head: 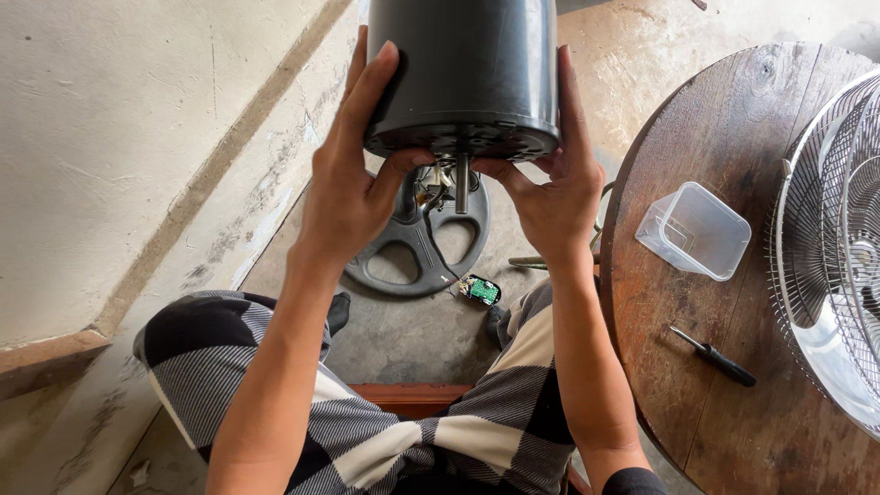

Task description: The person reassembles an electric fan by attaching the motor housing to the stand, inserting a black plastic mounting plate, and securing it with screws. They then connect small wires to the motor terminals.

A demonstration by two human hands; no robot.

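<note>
Checkered lap [385, 431], both hands (left [353, 183], right [550, 192]) clasped around dark grey motor housing [463, 73], shaft down.

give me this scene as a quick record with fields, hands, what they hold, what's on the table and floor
left hand: left hand grips the left side of the dark grey fan motor housing
right hand: right hand grips its right side
housing: held up between both hands, metal shaft pointing out of its end, wires hanging
floor: round dark fan base, small green circuit board on a wire
table: round wooden table with a clear plastic container, a black-handled screwdriver, a metal fan grille
</note>
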